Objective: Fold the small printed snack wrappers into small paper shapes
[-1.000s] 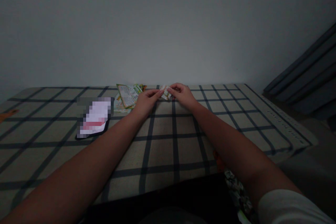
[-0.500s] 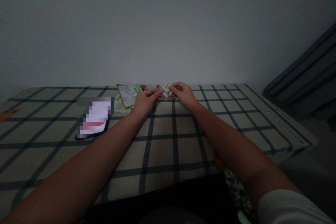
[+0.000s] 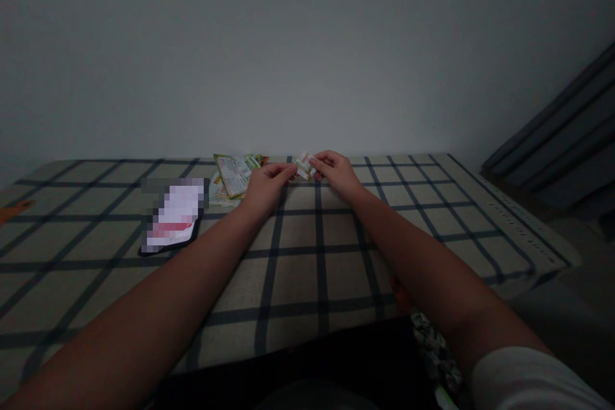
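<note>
A small printed packet, white with green and red marks, is held up over the far part of the table between my two hands. My left hand pinches its left edge between thumb and fingers. On the other side, my right hand grips the right edge, the thumb lying across its face. Just left of my left hand lies a loose pile of printed packets, green and white, partly hidden behind that hand.
A phone with a lit, blurred-out screen lies left of my left forearm. A checked cloth covers the table. Behind stands a plain wall, and a dark curtain hangs at the right. Something orange shows at the left edge.
The small packet has tilted very slightly between my fingers. Both hands keep almost the same place, and the pile and the phone have not moved.
</note>
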Tool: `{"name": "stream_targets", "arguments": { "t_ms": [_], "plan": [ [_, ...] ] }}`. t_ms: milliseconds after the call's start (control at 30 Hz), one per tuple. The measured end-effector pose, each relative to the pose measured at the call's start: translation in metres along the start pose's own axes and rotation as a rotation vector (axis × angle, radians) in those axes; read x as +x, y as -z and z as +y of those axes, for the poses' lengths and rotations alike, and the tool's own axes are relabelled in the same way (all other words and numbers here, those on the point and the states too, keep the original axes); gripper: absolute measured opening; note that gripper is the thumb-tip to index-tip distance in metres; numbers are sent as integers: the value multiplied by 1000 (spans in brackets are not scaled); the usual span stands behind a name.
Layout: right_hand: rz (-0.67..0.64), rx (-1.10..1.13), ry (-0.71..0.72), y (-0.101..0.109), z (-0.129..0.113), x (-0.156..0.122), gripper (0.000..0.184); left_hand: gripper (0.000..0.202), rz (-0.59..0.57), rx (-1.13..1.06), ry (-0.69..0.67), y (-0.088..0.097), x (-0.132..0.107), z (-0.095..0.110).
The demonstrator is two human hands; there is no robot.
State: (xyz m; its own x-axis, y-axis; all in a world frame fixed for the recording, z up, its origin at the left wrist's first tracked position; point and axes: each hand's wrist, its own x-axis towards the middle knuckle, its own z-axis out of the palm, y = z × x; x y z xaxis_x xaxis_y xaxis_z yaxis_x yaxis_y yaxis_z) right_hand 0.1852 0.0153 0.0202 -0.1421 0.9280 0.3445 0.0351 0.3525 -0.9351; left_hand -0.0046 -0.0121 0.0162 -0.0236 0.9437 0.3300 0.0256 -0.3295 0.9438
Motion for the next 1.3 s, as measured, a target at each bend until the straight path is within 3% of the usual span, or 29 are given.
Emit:
{"name": "stream_targets", "arguments": {
  "t_ms": [233, 667, 1167, 1300],
  "plan": [
    [30, 49, -40, 2, -2, 1, 34, 40, -72, -67, -18, -1, -1, -1],
    [-3, 183, -85, 2, -1, 1, 31, 39, -54, 67, -69, 1, -3, 3],
    [-33, 76, -78, 4, -5, 1, 31, 27, 13, 419, -279, 4, -7, 4],
    [-36, 65, -74, 4, -5, 0, 32, 24, 8, 395, -251, 5, -7, 6]
  ]
}}
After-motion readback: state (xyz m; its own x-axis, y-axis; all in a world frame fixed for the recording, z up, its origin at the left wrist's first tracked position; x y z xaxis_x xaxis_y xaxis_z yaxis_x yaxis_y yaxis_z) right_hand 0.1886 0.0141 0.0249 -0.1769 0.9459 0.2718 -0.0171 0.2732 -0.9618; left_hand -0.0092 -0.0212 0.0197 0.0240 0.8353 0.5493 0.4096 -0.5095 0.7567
